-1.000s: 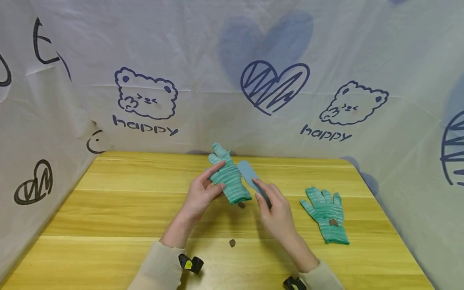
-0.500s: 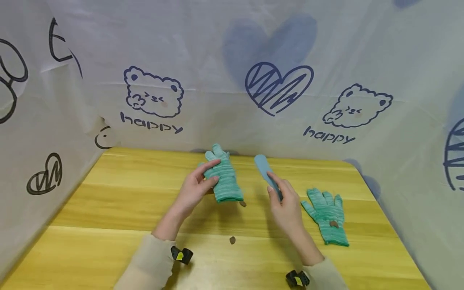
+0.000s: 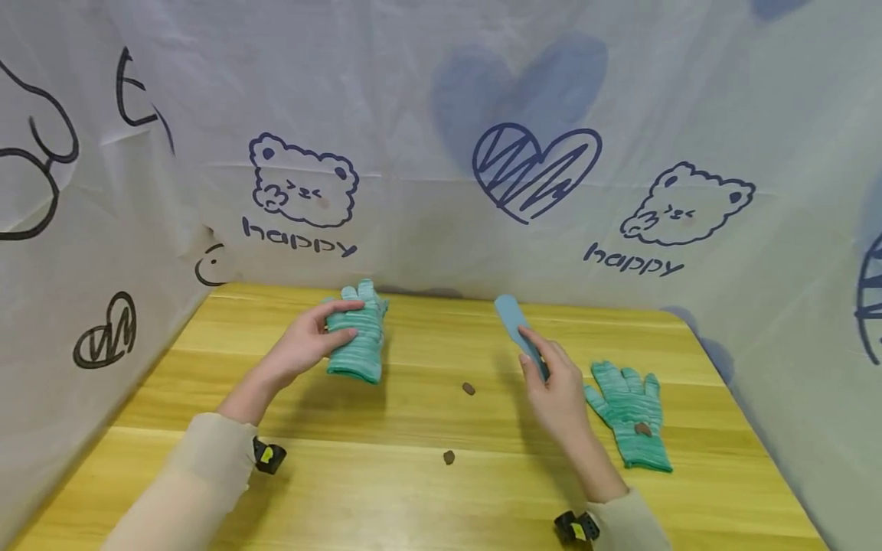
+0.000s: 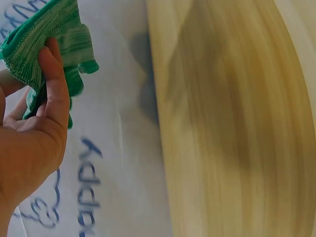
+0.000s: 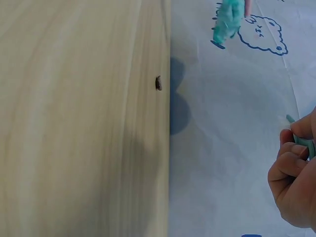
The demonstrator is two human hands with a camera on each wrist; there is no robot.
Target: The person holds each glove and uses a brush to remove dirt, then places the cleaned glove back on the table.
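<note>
Room between held glove [image 3: 364, 348] and brush [image 3: 511, 315]; brown lumps [image 3: 468, 389] below.

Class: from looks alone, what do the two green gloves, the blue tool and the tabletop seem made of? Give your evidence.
Held glove, lying glove: apparently knitted yarn, matte; flecked stripes, plus fine ribs on the held one up close.
Blue tool: perhaps plastic, smooth; its even colour suggests it.
Tabletop: wood or wood-look laminate, slightly glossy; grain-like streaks and a pale sheen.
</note>
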